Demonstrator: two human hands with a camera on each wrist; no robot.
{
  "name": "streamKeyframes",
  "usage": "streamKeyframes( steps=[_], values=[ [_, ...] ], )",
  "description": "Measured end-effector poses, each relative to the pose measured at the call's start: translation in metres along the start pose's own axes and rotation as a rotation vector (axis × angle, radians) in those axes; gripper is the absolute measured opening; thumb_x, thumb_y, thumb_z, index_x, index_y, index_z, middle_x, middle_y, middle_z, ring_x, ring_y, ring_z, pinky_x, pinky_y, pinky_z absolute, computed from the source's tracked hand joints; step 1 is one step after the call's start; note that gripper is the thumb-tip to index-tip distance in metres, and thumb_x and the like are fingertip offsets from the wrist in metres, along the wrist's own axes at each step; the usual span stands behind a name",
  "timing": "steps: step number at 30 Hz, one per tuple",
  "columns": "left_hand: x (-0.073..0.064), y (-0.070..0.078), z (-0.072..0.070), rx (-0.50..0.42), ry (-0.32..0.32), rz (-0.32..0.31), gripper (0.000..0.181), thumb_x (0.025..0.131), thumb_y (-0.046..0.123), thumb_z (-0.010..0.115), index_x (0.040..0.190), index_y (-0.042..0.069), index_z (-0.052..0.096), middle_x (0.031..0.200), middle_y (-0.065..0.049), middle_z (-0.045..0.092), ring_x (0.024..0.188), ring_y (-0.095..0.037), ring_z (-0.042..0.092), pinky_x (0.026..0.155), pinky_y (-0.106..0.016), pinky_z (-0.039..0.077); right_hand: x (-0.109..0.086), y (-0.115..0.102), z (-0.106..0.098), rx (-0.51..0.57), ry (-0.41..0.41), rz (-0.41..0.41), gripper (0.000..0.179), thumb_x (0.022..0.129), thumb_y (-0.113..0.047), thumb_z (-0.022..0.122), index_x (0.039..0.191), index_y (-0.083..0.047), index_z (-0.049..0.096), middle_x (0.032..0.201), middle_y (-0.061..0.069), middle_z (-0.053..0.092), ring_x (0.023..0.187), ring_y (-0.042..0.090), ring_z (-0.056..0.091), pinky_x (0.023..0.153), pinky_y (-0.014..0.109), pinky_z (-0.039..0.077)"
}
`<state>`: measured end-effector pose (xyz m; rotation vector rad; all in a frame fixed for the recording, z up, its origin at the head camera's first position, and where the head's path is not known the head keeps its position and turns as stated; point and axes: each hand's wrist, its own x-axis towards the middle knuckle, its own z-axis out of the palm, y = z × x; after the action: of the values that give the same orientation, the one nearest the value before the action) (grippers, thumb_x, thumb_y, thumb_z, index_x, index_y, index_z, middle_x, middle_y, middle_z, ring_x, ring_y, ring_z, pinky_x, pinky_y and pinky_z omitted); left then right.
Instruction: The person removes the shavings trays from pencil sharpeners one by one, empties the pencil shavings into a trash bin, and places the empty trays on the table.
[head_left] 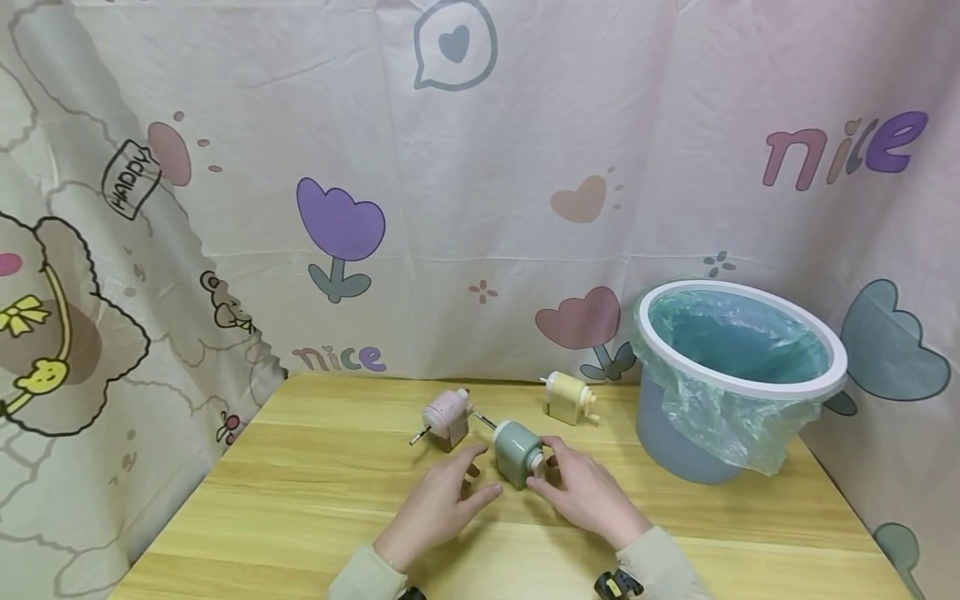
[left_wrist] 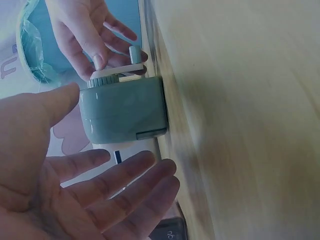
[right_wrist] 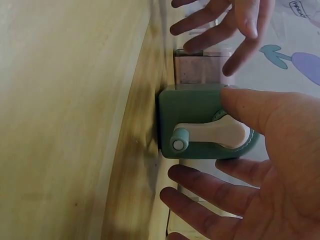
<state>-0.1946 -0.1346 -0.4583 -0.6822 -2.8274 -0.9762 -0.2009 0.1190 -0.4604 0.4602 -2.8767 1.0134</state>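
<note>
Green sharpener [head_left: 517,454] between your relaxed hands, grasped by neither: crank [right_wrist: 210,133] faces right hand [head_left: 585,492] (nearer one), rod [head_left: 486,420] slants away beyond left hand [head_left: 441,504].

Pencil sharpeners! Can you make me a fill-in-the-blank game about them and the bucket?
1. Between the left hand and the right hand is a pencil sharpener coloured ____.
2. The lined bucket stands toward the person's ____ side of the wooden table.
3. The pencil sharpener nearest the bucket is ____.
4. In all, ____ pencil sharpeners are on the wooden table.

Missing words: green; right; yellow; three.
</note>
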Motion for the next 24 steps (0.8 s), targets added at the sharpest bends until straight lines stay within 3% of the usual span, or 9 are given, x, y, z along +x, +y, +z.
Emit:
streamKeyframes(
  steps=[9, 17, 24],
  values=[
    [0.007, 0.004, 0.005, -0.04, -0.003, 0.007, 0.07, 0.102, 0.049, 0.07, 0.153, 0.005, 0.052, 0.127, -0.02, 0.073, 0.104, -0.029, 0.074, 0.084, -0.042, 0.065, -0.007, -0.003, -0.002, 0.011, -0.037, -0.019, 0.061, 0.095, -0.038, 0.081, 0.144, -0.009, 0.059, 0.119, 0.019, 0.077, 0.104, 0.038, 0.076, 0.087, 0.062, 0.063],
    [0.011, 0.005, 0.009, -0.044, 0.002, 0.004, 0.075, 0.102, 0.05, 0.07, 0.157, 0.005, 0.047, 0.134, -0.021, 0.069, 0.107, -0.03, 0.073, 0.086, -0.043, 0.065, -0.011, -0.006, -0.002, 0.004, -0.043, -0.072, 0.039, 0.101, -0.017, 0.073, 0.137, -0.007, 0.062, 0.119, 0.017, 0.078, 0.108, 0.036, 0.077, 0.091, 0.062, 0.062],
    [0.014, 0.008, 0.012, -0.023, 0.014, 0.006, 0.076, 0.102, 0.052, 0.07, 0.157, 0.005, 0.047, 0.141, -0.021, 0.066, 0.115, -0.03, 0.071, 0.092, -0.047, 0.065, -0.015, -0.011, -0.005, -0.043, -0.034, -0.107, 0.03, 0.1, -0.005, 0.07, 0.13, -0.007, 0.065, 0.112, 0.013, 0.079, 0.1, 0.03, 0.077, 0.086, 0.057, 0.063]
  ],
)
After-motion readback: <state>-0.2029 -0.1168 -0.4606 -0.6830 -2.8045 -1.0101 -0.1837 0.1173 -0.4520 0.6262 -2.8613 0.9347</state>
